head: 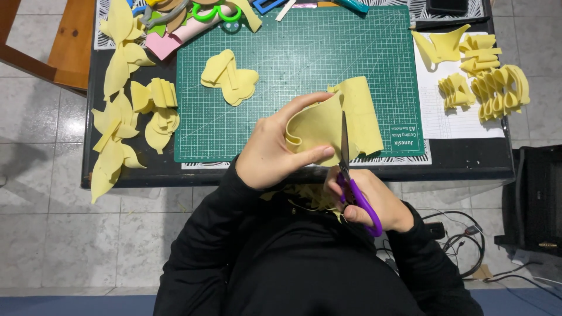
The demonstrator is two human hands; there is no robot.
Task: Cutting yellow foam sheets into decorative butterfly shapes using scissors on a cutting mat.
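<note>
My left hand (272, 149) grips a folded sheet of yellow foam (357, 114), held above the near edge of the green cutting mat (304, 52). My right hand (374, 199) holds scissors with purple handles (360, 202); the blades (344, 140) point away from me and bite into the foam beside my left thumb and fingers. Cut yellow petal shapes (229, 76) lie on the mat's left half. Yellow scraps rest on my lap between my forearms.
Yellow foam cut-outs (120, 105) pile along the black table's left side, folded yellow pieces (486, 82) lie on white paper at right. Green-handled scissors (216, 13) and coloured foam sit at the far edge. Cables (462, 234) and a black bag (535, 199) are on the floor.
</note>
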